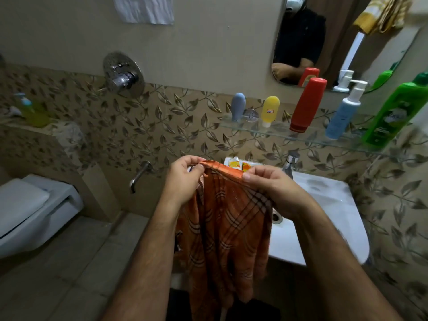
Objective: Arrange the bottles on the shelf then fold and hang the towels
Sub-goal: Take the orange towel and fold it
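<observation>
A white sink (328, 205) with a tap (290, 165), a toilet (32, 212) at left.

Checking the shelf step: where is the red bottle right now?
In the head view, the red bottle stands on the glass shelf at upper right, below the mirror, between the yellow bottle and the blue pump bottle.

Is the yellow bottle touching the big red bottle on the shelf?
Apart. The head view shows patterned wall tile plainly between the yellow bottle and the red bottle on the glass shelf.
</observation>
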Tool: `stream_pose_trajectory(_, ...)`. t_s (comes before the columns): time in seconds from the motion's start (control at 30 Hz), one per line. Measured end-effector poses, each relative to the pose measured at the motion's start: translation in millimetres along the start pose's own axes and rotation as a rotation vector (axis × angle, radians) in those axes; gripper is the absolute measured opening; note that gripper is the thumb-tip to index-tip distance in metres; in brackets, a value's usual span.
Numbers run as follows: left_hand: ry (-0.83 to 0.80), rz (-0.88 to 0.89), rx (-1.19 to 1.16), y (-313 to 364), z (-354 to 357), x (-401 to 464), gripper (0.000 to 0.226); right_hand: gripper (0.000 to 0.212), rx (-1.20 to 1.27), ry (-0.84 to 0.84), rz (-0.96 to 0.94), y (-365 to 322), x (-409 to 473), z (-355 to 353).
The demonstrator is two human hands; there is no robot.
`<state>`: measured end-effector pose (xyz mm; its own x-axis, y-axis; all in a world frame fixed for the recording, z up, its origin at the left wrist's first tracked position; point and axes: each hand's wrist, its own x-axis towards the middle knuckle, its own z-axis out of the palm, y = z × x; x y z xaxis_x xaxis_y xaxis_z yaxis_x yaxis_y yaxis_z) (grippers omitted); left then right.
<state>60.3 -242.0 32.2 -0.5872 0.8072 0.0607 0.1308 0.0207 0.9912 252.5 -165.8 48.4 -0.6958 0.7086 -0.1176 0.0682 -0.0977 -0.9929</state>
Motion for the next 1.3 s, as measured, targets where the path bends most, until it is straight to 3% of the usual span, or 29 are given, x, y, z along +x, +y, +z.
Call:
stream_pose_trajectory(0.13,-0.351,-0.046,-0.198,1,8,-11,0.042,0.01,-0.125,0.162,-0.135,-6,9,-2)
stream_pose_trajectory(0.23,-0.412,-0.035,-0.177,5,22,-18,0.039,0.014,-0.22,0.136,-0.154,-8,10,1)
stream_pose_trajectory(0.37,-0.308,0.032,0.021,-3,31,-18,0.01,0.016,-0.182,0.115,-0.139,-6,6,3)
stream_pose_trajectory(0.53,0.118,0.111,0.241,-4,25,-3,0.01,0.012,-0.182,0.032,0.056,0,-1,-1)
stream_pose_trajectory(0.67,0.207,-0.018,0.15,-13,10,8,0.012,0.015,-0.104,-0.001,0.086,-2,-8,-10)
stream_pose_trajectory(0.77,0.035,-0.073,-0.03,-16,11,5,0.017,0.01,-0.089,0.092,-0.021,-6,-3,-10)
stream_pose_trajectory(0.87,-0.33,-0.08,-0.228,-9,20,-7,0.042,0.01,-0.204,0.119,-0.069,-10,4,-3)
stream_pose_trajectory(0.97,-0.451,-0.026,-0.21,1,28,-18,0.027,0.016,-0.274,0.103,-0.093,-13,6,6)
stream_pose_trajectory(1.07,-0.295,0.044,-0.002,-3,30,-14,0.007,0.016,-0.263,0.133,-0.078,-12,5,7)
stream_pose_trajectory(1.17,-0.079,0.092,0.213,-8,26,-7,0.009,0.012,-0.261,0.068,0.011,-8,3,2)
stream_pose_trajectory(1.3,0.139,0.098,0.265,-13,16,5,0.008,0.012,-0.203,0.046,0.058,-5,-5,-8)
